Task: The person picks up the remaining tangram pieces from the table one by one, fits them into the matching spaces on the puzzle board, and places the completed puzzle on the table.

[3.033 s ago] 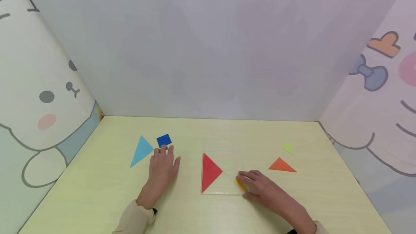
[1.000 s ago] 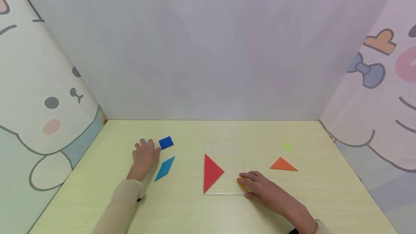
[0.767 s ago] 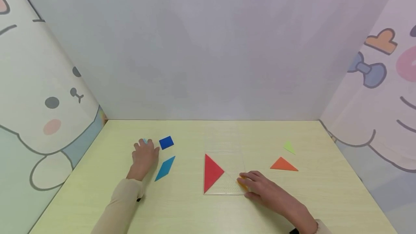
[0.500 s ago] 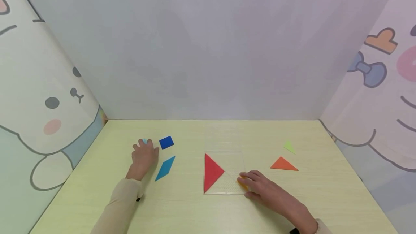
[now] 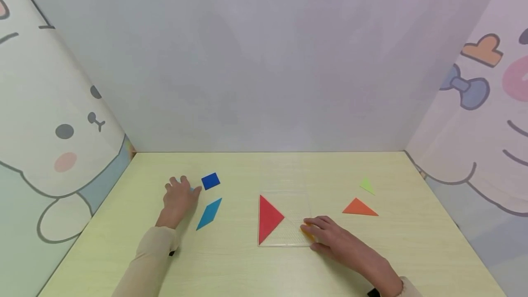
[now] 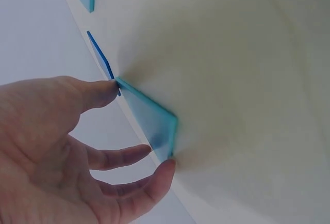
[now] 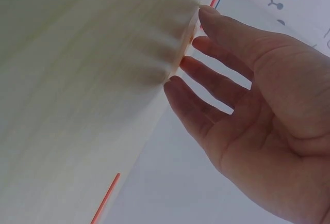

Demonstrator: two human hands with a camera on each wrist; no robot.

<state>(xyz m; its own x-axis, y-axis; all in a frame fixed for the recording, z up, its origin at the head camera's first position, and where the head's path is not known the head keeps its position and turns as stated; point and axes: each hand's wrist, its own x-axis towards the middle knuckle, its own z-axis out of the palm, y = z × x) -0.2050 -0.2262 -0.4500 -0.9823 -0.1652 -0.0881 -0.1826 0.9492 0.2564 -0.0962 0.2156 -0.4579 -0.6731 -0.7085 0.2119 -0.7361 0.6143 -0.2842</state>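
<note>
At the table's left, my left hand [image 5: 177,200] grips a light blue triangle tile [image 6: 147,113] between thumb and fingers, its edges held at two corners; from above the hand covers most of it. My right hand [image 5: 336,242] rests with relaxed, spread fingers over a yellow-orange tile [image 5: 306,232] at the right side of a clear tray [image 5: 284,245]. Its fingertips [image 7: 172,82] lie along that edge, and the tile is largely hidden. A large red triangle tile [image 5: 269,220] sits in the tray's left side.
A dark blue square tile [image 5: 211,181] and a blue parallelogram tile [image 5: 209,213] lie right of the left hand. An orange triangle tile [image 5: 360,207] and a small lime green triangle tile [image 5: 366,186] lie farther right. A clear sheet [image 5: 282,168] lies behind the tray.
My left hand has gone left from beside the blue square to the light blue triangle, uncovering the parallelogram. Just now it shifts slightly left. My right hand stays put.
</note>
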